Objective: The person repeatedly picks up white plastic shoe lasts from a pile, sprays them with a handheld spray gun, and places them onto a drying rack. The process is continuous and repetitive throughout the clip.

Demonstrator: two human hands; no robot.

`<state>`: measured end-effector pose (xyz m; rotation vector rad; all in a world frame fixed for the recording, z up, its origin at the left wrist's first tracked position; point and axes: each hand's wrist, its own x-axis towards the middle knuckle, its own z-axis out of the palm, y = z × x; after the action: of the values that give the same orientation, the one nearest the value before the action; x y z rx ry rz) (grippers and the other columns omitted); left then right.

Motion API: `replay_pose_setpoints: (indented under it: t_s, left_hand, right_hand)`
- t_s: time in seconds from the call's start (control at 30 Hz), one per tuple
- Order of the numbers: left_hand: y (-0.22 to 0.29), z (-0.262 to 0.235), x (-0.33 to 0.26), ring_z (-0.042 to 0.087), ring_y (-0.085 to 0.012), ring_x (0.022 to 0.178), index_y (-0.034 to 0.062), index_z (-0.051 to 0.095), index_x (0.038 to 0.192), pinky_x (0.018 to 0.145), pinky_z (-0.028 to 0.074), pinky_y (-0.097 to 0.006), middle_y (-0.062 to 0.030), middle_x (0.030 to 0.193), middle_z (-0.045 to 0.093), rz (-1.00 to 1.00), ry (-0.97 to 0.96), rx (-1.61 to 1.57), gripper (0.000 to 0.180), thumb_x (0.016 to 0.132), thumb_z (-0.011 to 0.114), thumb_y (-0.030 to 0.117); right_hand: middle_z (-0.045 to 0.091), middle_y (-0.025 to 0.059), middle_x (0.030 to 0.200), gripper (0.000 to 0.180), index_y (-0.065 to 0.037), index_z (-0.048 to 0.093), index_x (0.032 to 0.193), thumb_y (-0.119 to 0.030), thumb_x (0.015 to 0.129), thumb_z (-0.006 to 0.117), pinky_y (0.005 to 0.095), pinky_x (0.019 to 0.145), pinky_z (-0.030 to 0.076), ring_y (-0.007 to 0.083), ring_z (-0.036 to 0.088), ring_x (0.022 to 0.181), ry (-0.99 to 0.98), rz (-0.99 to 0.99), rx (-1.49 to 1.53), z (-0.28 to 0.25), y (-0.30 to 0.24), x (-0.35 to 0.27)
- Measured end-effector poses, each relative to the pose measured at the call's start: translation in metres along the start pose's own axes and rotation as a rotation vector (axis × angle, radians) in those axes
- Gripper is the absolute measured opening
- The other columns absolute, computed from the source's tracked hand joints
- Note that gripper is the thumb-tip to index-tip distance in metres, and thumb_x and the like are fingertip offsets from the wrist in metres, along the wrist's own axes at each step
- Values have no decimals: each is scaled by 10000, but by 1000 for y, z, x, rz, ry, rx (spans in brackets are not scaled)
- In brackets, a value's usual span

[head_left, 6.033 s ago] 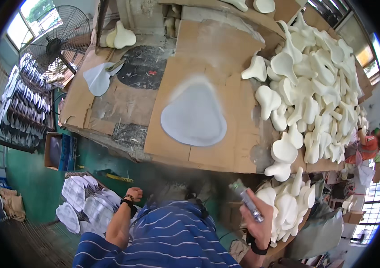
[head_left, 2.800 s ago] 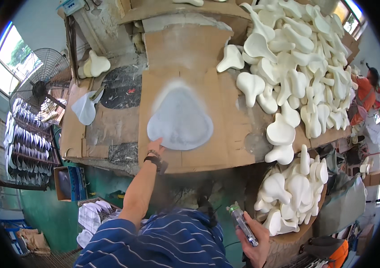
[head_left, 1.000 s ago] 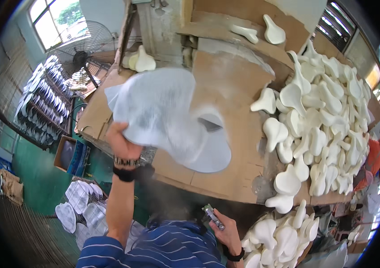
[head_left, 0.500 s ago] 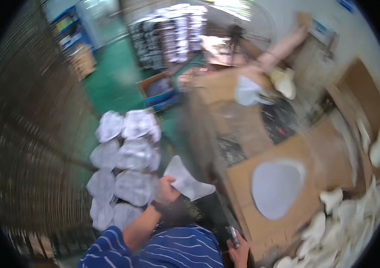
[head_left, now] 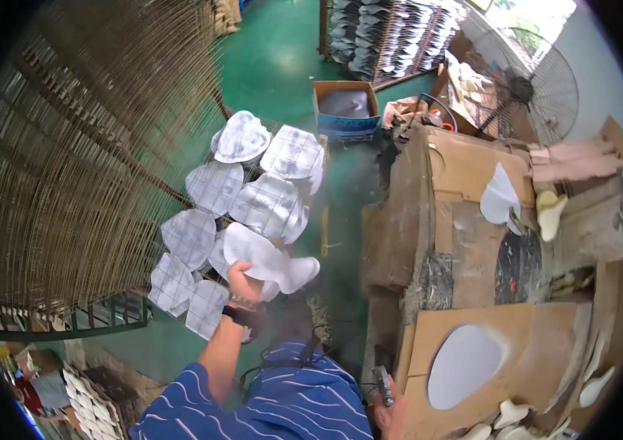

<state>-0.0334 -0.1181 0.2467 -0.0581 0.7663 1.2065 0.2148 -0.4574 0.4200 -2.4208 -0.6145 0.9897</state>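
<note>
My left hand, with a dark band on its wrist, is closed on a white saddle-shaped piece, broad at one end and narrow at the other. The piece hangs over a wire rack bearing several similar pale, grey-smudged pieces; whether it touches them I cannot tell. Low in the picture, by the table's near edge, my right hand is wrapped round a small metal tool, perhaps a spray gun; its lower part is hidden by the fingers.
Tall stacked wire racks curve along the left. At right, a cardboard-covered table bears a flat grey shape and cream saddle-shaped pieces. Farther off are a blue-sided box, a loaded rack and a large fan.
My left hand has carried the white piece over the rack, and the piece has turned. The view has swung, bringing the fan into sight. My right hand still holds the tool.
</note>
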Motion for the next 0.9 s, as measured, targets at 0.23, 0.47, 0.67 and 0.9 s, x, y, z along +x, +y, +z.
replay_pose_setpoints:
  t_s: [0.23, 0.47, 0.67, 0.9]
  left_hand:
    - [74, -6, 94, 588, -350, 1112, -8, 547, 1187, 1008, 454, -509, -147, 1169, 615, 194, 96, -83, 516, 678, 534, 76]
    - [175, -2, 247, 612, -301, 957, 43, 588, 1008, 884, 500, -480, -98, 1020, 627, 370, 169, -129, 325, 686, 568, 93]
    - [227, -12, 312, 598, -284, 1018, 67, 579, 1097, 904, 487, -506, -87, 1087, 619, 672, 100, -255, 387, 710, 579, 74]
    - [116, -157, 411, 614, -220, 803, 114, 529, 920, 880, 514, -508, -31, 808, 592, 198, 702, -113, 534, 812, 717, 602]
  right_hand:
    - [666, 131, 1136, 402, -144, 585, 1346, -265, 964, 552, 350, 878, 479, 254, 625, 996, -316, 158, 137, 18, -102, 67]
    - [708, 116, 1082, 389, -116, 597, 1323, -168, 937, 595, 346, 808, 512, 252, 674, 926, -330, 149, 67, 52, -211, 125]
    - [705, 123, 1097, 395, -113, 594, 1325, -158, 932, 597, 350, 818, 511, 261, 675, 941, -363, 191, -61, 85, -247, 169]
    - [701, 131, 1114, 403, -109, 590, 1328, -146, 927, 599, 356, 830, 510, 273, 675, 959, -367, 228, -143, 107, -263, 192]
